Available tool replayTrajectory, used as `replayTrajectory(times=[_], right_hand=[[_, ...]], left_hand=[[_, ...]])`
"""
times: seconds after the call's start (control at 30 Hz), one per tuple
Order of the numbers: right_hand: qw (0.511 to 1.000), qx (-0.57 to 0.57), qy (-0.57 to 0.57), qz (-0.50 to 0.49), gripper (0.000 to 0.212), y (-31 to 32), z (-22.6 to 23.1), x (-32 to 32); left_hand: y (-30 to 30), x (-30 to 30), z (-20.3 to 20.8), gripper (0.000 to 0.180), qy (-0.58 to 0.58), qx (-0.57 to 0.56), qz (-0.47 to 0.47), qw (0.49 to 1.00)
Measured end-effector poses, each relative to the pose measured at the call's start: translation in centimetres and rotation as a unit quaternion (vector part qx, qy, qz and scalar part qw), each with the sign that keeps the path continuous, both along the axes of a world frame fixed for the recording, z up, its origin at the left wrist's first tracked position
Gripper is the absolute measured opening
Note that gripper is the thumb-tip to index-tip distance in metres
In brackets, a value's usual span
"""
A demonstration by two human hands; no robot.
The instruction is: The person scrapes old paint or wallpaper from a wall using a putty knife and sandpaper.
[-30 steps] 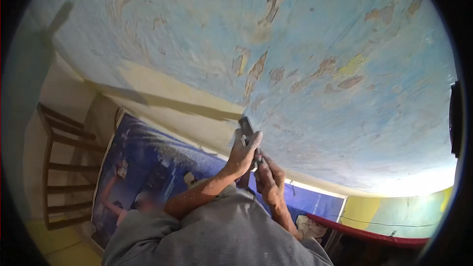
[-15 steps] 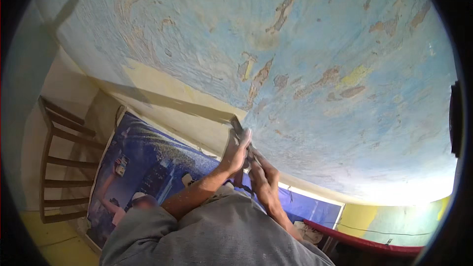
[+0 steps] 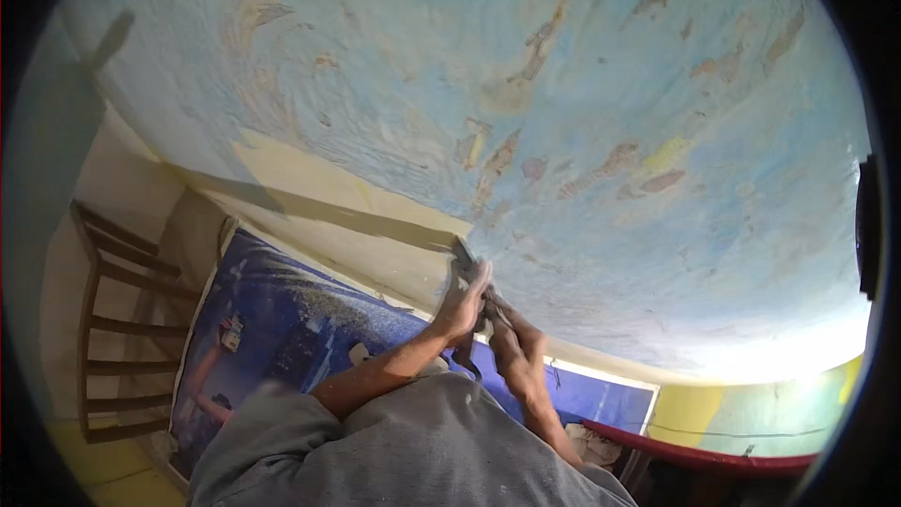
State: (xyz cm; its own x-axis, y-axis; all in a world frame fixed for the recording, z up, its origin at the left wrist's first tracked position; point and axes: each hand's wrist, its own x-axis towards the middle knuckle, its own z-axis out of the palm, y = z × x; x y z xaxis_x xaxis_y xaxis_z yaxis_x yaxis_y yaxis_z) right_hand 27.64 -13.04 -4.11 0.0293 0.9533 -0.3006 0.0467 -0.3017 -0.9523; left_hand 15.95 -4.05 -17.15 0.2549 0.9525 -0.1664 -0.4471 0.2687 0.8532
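Observation:
My left hand [image 3: 464,308] is raised in front of me with its fingers closed about a dark, flat-bladed tool [image 3: 462,251]. The kind of tool is unclear, since my hands hide most of it. Its blade end points up toward the lower edge of the pale yellow patch, near where it meets the blue painted wall [image 3: 582,225]. Lower and to the right, my right hand [image 3: 518,349] grips the same tool's lower part. A dark strip hangs down between my hands.
A blue printed sheet [image 3: 272,291] spreads beyond my arms. On it an arm with a small object appears; whether printed or real, I cannot tell. A wooden slatted frame [image 3: 136,324] stands left, a red-edged surface [image 3: 694,453] lower right. Bare patches mark the wall.
Both hands and the tool have shifted slightly right and down in the picture, and the lower background has shifted down too. My grip looks the same.

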Motion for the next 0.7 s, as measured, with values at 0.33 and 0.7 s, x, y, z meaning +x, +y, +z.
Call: replayTrajectory(times=[0.33,0.7], right_hand=[[0.999,0.033,0.036,-0.011,0.043,-0.5,-2.2,-1.8],[1.000,-0.008,0.024,-0.017,0.041,-0.7,-1.7,-1.3]], left_hand=[[-1.2,-2.3,6.2,0.036,0.030,-0.155,-0.066,0.985],[-1.5,1.7,-1.3,0.026,-0.059,-0.015,0.135,0.989]])
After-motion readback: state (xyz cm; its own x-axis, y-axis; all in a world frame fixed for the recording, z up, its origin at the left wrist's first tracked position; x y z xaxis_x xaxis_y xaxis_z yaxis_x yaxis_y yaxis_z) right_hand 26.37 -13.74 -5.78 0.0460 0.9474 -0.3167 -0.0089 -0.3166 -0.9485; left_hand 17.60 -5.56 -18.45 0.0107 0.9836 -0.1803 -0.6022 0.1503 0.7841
